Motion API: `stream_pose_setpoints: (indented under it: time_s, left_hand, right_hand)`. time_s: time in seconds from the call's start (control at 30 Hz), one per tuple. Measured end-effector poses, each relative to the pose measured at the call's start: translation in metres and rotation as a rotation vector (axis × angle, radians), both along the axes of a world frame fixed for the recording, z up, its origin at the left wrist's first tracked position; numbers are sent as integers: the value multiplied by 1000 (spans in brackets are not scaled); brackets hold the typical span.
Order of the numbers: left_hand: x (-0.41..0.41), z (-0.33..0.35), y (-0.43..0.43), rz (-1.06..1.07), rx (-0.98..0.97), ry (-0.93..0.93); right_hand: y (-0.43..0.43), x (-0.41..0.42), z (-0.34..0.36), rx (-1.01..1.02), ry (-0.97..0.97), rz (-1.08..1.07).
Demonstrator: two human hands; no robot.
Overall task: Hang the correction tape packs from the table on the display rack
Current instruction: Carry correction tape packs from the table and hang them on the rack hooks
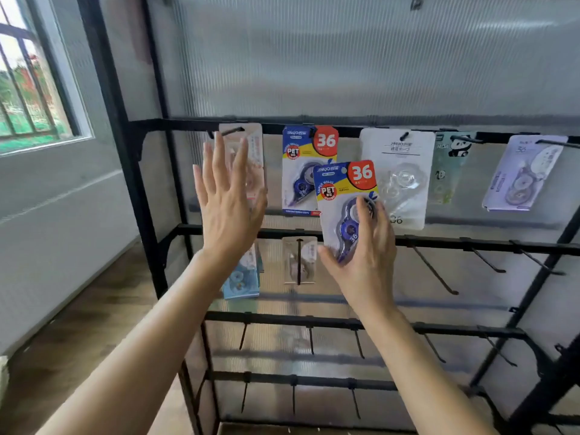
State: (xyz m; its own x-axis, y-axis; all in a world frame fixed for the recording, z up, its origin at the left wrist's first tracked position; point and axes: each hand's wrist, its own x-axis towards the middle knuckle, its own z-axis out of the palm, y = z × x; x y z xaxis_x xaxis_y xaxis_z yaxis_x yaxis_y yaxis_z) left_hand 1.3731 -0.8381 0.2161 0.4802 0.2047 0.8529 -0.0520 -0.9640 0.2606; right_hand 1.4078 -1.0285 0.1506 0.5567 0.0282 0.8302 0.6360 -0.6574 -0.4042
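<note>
Several packs already hang on the rack (314,123) — lots of hooks lower down are bare. The right hand (364,246) grips a blue pack (342,196) just below the top bar; the left hand (229,196) is spread flat, holding nothing.

You see eight correction tape packs (397,171): seven hung on one display rack (439,244), one blue pack (342,189) in your right hand (367,259). Two blue, marked 36.

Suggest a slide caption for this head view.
Right hand holds a blue correction tape pack before the display rack, left hand open alongside.
</note>
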Motion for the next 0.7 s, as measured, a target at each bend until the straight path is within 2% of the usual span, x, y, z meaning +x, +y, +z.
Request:
stream_pose_setpoints:
  time_s: [0.1,0.23,0.37,0.7]
  left_hand:
    - [1,28,17,45,40,-58]
    - [12,49,28,42,96,-44]
    - [24,48,32,28,117,3]
    - [32,43,36,-17,135,-60]
  right_hand:
    - [22,7,11,-28,-5,-17]
    - [40,19,27,-54,-11,-56]
    - [49,29,39,-82,-32,-102]
    - [63,44,51,-129,-14,-197]
